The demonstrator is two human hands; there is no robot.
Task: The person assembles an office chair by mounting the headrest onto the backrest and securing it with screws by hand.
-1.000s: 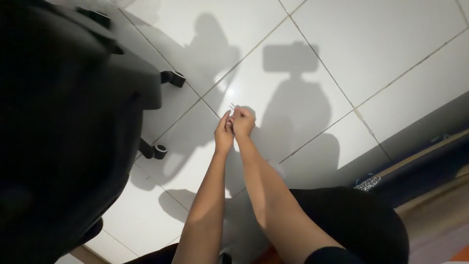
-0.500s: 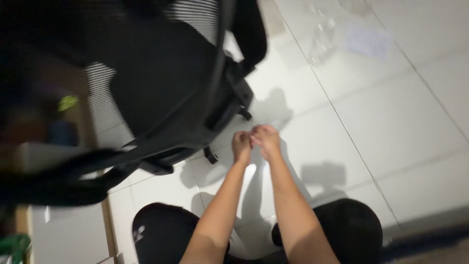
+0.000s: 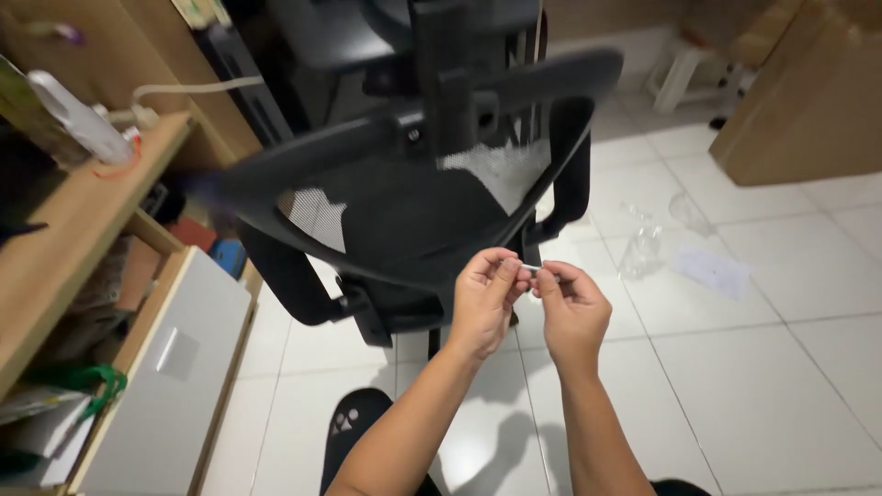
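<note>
Far left, 9 o'clock: wooden shelf unit (image 3: pixel 64 239) with a white drawer front (image 3: pixel 170 367) below it, a white power strip (image 3: pixel 78 115) on top at 10 o'clock, and green straps (image 3: pixel 92 386) hanging low by the drawer. Clutter inside the shelves is too blurred to tell apart.

Centre, 12 o'clock: black mesh office chair (image 3: pixel 432 184), its backrest frame turned toward the camera, mesh panel showing pale floor through it. One armrest (image 3: pixel 574 174) hangs at the chair's right side. The chair stands on white floor tiles (image 3: pixel 781 395).

Centre low, 6 o'clock: both forearms come up from the bottom edge. The left hand (image 3: pixel 482 303) is curled, thumb and forefinger pinched on one end of a small silver metal piece (image 3: pixel 531 268). The right hand (image 3: pixel 574 308) is likewise closed, fingertips pinching the other end. The piece sits between the two hands, just in front of the chair's lower back frame, clear of the floor. It looks like a short screw or pin; too small to say which.

Right, 2 o'clock: crumpled clear plastic bags (image 3: pixel 643 243) and a sheet of paper (image 3: pixel 707 271) lying on the tiles, apart from the hands. Cardboard box (image 3: pixel 808 101) at 1 o'clock, white stool (image 3: pixel 684 73) behind it.

Judgement: step in hand appears to be readying a small fastener during chair assembly, perhaps sorting or fitting two little parts together. The next move would call for a steady fingertip hold, the piece turned end-on, and a matching hole found on the frame; a small part like this could slip and roll away across the tiles.
</note>
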